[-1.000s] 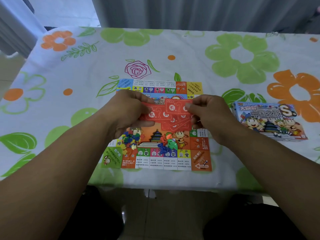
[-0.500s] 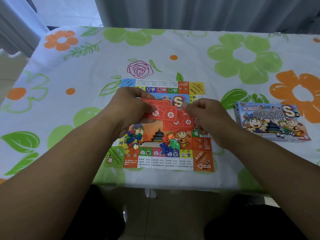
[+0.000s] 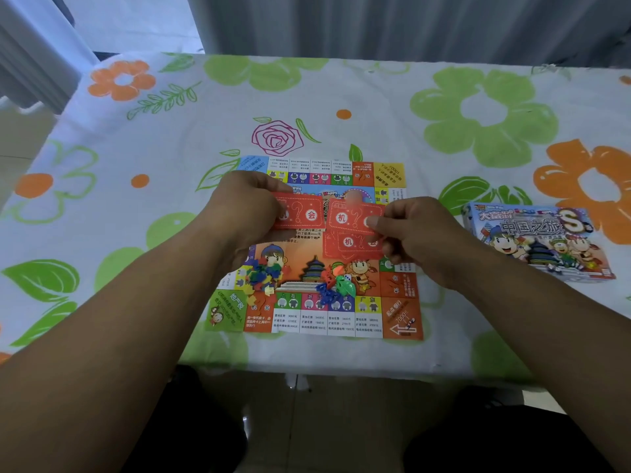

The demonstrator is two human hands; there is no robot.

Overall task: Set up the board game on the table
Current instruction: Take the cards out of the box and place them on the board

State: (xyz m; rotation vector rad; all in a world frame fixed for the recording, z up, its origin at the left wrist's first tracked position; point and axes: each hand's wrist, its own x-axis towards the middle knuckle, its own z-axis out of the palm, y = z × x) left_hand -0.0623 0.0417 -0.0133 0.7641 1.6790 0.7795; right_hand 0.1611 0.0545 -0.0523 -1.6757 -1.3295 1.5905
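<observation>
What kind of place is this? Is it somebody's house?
Probably a home, though I can't be sure. There is a flowery tablecloth with a curtain hanging behind it. A game board lies on it with its box beside it. The left hand and right hand hold red cards.

A floral cloth (image 3: 375, 107) is covering the table (image 3: 341, 365), grey curtains (image 3: 392, 25) are hanging behind it, and glossy floor tiles (image 3: 341, 421) are showing below it.
</observation>
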